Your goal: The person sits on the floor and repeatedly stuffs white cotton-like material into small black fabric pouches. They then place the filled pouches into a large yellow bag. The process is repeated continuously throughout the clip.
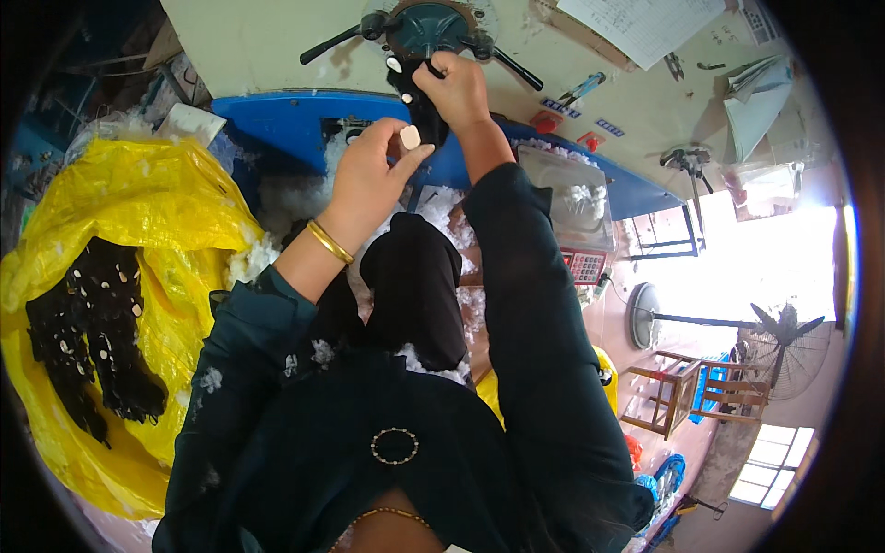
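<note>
A black fabric piece [426, 118] with pale cream patches hangs at the front of a dark green, round machine head [426, 32]. My right hand [456, 90] is closed on its upper part, close against the machine head. Lower down, my left hand [373, 166] pinches the lower end between thumb and fingers, beside a cream patch [410, 138]. The machine's outlet is hidden behind the fabric and my right hand. Several similar black pieces with pale spots [101, 323] lie in a large yellow woven sack [157, 194] to my left.
Two black handles [330, 44] stick out from the machine head. Red buttons [546, 122] sit on the table at its right. White fluffy stuffing [447, 207] lies around my knees. Papers [645, 23] rest at the far right; a wooden chair [666, 396] and fan [784, 350] stand beyond.
</note>
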{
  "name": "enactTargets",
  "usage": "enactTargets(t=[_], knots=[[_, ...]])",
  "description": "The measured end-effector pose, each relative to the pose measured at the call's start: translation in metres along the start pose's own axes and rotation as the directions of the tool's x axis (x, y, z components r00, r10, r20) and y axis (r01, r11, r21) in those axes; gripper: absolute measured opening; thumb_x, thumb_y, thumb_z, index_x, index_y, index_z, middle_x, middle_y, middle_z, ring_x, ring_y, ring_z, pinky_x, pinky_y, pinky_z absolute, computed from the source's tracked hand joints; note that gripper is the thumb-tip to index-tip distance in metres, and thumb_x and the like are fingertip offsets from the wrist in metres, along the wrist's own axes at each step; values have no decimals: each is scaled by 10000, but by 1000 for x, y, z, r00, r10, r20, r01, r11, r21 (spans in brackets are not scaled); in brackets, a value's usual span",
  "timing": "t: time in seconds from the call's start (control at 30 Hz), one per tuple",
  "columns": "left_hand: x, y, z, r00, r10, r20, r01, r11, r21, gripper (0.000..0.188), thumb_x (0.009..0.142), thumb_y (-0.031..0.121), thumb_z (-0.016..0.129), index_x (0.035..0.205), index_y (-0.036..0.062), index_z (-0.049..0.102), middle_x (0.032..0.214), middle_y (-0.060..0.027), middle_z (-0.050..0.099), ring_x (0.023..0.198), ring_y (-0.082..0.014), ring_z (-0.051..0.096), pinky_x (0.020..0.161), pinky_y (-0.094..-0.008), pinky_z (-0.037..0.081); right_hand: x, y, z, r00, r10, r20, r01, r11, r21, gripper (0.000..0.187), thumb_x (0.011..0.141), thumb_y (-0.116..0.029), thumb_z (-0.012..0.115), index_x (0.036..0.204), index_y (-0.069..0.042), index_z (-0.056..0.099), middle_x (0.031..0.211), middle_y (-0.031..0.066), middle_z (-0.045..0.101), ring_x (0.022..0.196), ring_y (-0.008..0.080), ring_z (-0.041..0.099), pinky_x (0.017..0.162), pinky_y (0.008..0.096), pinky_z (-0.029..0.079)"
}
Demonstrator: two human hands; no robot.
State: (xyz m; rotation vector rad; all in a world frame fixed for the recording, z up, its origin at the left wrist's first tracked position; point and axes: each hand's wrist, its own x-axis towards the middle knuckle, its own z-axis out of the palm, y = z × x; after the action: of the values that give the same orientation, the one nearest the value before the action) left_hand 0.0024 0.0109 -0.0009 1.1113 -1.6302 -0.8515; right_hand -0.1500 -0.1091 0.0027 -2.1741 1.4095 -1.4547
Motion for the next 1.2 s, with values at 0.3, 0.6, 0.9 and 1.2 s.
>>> enactTargets(t=[0.3, 0.6, 0.9, 1.2], knots=[[-30, -14, -6, 988, -52, 148, 75, 985, -153, 327, 887, 267, 669, 1038, -6, 572, 859, -81, 610, 770, -226, 620, 829, -372, 503, -57, -40, -16, 976, 219, 13, -220, 974, 54, 312, 735, -178, 647, 593, 24, 457, 549, 210, 389, 474, 297, 293, 449, 390, 324], [20, -34, 8, 877, -347, 333, 463, 418, -782, 267, 916, 298, 641, 842, 46, 593, 742, -16, 611, 716, -158, 647, 744, -326, 558, 17, -20, 14, 913, 399, -89, -409, 884, -228, 280, 727, -283, 596, 642, -17, 593, 684, 213, 587, 659, 431, 571, 588, 465, 468], [-37, -25, 19, 969, 242, -54, -239, 970, 55, 280, 819, 119, 692, 1041, -29, 607, 906, -220, 649, 875, -425, 603, 714, -419, 500, -43, -57, -11, 883, 465, 66, -446, 874, -190, 248, 740, -253, 601, 660, -19, 598, 671, 215, 579, 661, 420, 575, 575, 432, 474], [32, -17, 17, 962, -220, 160, 267, 662, -700, 264, 912, 232, 640, 1002, -15, 620, 830, -99, 671, 656, -163, 654, 590, -255, 525, -9, -23, 6, 914, 406, -15, -406, 909, -90, 275, 759, -244, 615, 666, 12, 577, 659, 216, 549, 618, 351, 532, 575, 441, 441]])
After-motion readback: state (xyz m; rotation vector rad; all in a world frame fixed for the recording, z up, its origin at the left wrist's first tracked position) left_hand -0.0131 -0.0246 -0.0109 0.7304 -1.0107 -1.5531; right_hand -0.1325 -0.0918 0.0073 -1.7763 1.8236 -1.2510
